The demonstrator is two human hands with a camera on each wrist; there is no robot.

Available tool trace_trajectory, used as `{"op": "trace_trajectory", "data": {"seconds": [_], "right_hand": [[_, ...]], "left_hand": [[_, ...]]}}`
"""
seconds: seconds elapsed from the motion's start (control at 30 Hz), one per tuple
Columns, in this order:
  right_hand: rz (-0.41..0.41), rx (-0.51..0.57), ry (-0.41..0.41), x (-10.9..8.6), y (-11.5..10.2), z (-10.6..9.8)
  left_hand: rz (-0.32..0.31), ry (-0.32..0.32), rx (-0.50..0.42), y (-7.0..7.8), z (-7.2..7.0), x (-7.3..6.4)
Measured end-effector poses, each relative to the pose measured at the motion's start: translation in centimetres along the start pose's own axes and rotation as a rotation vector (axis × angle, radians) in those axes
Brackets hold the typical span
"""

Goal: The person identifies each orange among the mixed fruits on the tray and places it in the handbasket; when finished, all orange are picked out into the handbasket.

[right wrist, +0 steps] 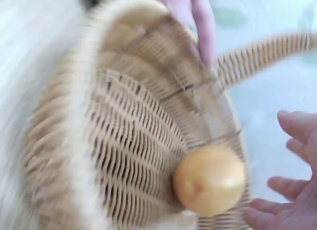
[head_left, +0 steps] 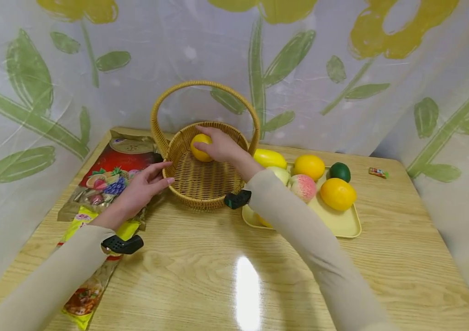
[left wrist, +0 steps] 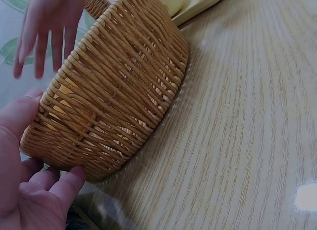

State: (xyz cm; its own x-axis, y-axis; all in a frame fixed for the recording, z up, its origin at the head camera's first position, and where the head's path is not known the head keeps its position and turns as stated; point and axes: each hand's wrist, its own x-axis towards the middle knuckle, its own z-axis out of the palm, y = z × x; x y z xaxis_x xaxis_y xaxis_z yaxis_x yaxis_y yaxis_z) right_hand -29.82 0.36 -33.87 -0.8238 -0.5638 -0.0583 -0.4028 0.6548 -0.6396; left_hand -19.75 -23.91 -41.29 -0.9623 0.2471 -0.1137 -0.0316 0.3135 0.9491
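Note:
A round handled wicker basket (head_left: 205, 184) stands at the back of the table. One orange (right wrist: 209, 180) lies inside it against the wall; the orange (head_left: 201, 148) is partly covered by the right hand in the head view. My right hand (head_left: 222, 146) is over the basket. In the right wrist view the right hand (right wrist: 292, 180) is apart from the orange, fingers spread and holding nothing. My left hand (head_left: 145, 184) holds the basket's left side. In the left wrist view the left hand (left wrist: 37, 175) has its thumb at the rim and its fingers against the outer wall.
Right of the basket, a yellow tray (head_left: 343, 223) bears several fruits, including a peach (head_left: 302, 187) and a green fruit (head_left: 339, 172). A small wrapped candy (head_left: 378, 173) lies farther right. At left lie a large snack bag (head_left: 122, 161) and a yellow food packet (head_left: 83, 294).

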Motion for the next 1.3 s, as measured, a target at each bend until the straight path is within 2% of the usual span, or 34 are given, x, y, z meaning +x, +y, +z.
{"op": "trace_trajectory", "data": {"seconds": [0.13, 0.27, 0.37, 0.43, 0.53, 0.63, 0.77, 0.9, 1.03, 1.3], "right_hand": [[-0.078, -0.015, -0.062, -4.8, -0.6, -1.1], [-0.148, 0.078, -0.049, -10.9, 0.2, -2.0], [-0.14, 0.213, -0.008, -15.1, 1.7, -2.6], [-0.105, 0.312, 0.035, -17.6, 2.9, -3.0], [-0.044, 0.436, 0.115, -20.7, 4.9, -3.2], [0.034, 0.502, 0.184, -23.1, 6.7, -3.1], [0.126, 0.519, 0.221, -25.3, 8.7, -2.2], [0.141, 0.508, 0.212, -26.5, 10.1, -1.1], [0.148, 0.509, 0.19, -26.9, 11.0, -0.4], [0.242, 0.571, 0.123, -27.0, 12.1, 0.1]], "left_hand": [[0.002, 0.015, 0.011, -0.2, 0.0, 0.1], [0.004, 0.016, 0.018, -0.3, 0.0, 0.2], [0.002, 0.01, 0.022, -0.2, 0.0, 0.3], [0.0, 0.006, 0.026, -0.2, 0.0, 0.3], [-0.001, -0.001, 0.031, -0.1, 0.1, 0.4], [-0.006, 0.002, 0.029, -0.1, 0.1, 0.4], [-0.011, 0.01, 0.034, -0.1, 0.1, 0.3], [-0.014, 0.016, 0.051, -0.2, 0.0, 0.2], [-0.012, 0.016, 0.036, 0.0, 0.0, 0.1], [-0.03, -0.004, 0.007, 0.3, 0.1, 0.1]]}}
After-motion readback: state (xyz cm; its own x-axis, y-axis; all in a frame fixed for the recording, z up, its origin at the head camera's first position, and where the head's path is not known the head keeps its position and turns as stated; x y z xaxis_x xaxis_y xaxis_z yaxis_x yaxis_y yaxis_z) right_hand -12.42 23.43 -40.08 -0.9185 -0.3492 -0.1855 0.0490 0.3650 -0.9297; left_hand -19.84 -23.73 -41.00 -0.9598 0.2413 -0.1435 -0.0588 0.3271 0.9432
